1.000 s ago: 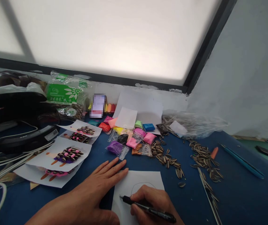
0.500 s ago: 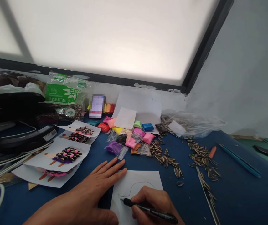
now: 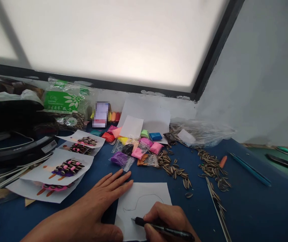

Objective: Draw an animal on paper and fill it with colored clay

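A small white sheet of paper (image 3: 127, 193) lies on the blue tabletop in front of me. It bears a thin drawn line: a rounded hump that runs down to a small point at the left. My left hand (image 3: 96, 205) rests flat with fingers spread, its fingertips and thumb by the sheet's left edge. In my right hand (image 3: 170, 216) is a black pen (image 3: 175, 232), gripped near its tip. The tip is over the sheet, a little below the line's left end; whether it touches the paper I cannot tell.
Finished hedgehog pictures (image 3: 68, 168) with seeds lie at left, near white cables (image 3: 10, 171). Bagged coloured clay (image 3: 120, 158) sits behind the sheet. Loose sunflower seeds (image 3: 175, 169), a metal craft knife (image 3: 218, 208) and blue tweezers (image 3: 250, 169) lie at right. A phone (image 3: 101, 114) leans at the back.
The pen tip has shifted down and rightward from the left end of the drawn line. My left hand stays flat in place. The whole view has shifted slightly.
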